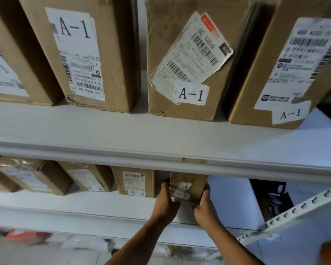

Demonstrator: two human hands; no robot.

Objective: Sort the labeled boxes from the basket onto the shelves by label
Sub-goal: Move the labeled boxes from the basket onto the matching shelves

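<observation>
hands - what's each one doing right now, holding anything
Left hand: grips the left side of the A-2 box.
Right hand: grips the same box's right side.

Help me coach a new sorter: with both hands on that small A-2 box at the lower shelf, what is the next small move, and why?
Probably slide the A-2 box back onto the lower shelf and let go. The left hand and right hand grip its sides, and it sits right of two boxes marked A-2, so the label matches this row.
</observation>
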